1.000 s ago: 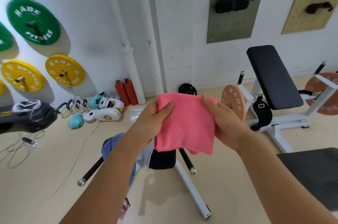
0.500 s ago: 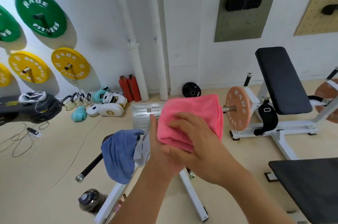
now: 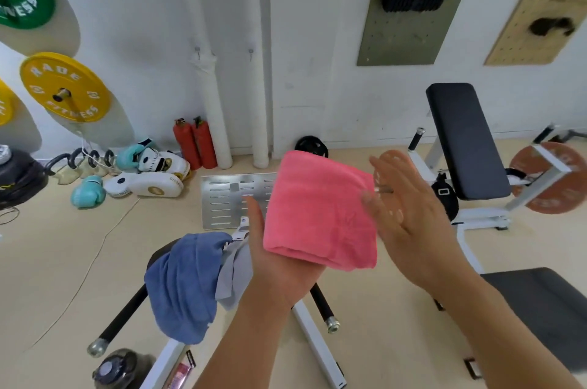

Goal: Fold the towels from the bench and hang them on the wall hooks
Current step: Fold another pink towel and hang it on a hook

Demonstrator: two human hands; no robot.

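A folded pink towel point(image 3: 320, 210) lies across my left hand point(image 3: 279, 268), which supports it from below at centre frame. My right hand point(image 3: 409, 217) hovers just right of the towel, fingers spread and blurred, holding nothing. A blue towel point(image 3: 182, 280) and a grey towel point(image 3: 233, 277) drape over the end of the bench point(image 3: 160, 253) below my left arm. Two small wall hooks point(image 3: 197, 50) point(image 3: 251, 52) stick out of the white wall above the pipes.
A white-framed incline bench point(image 3: 465, 141) stands at right, a dark pad point(image 3: 546, 312) at lower right. Weight plates point(image 3: 65, 87) hang on the left wall. Boxing gloves point(image 3: 87, 195), two red extinguishers point(image 3: 195, 142) and a metal plate point(image 3: 232, 198) sit on the floor. A bottle point(image 3: 111, 369) stands below.
The towel went from held up by both hands to folded smaller on my left palm. My right hand pressed it, then lifted off to the right. The view shifted closer to the wall.
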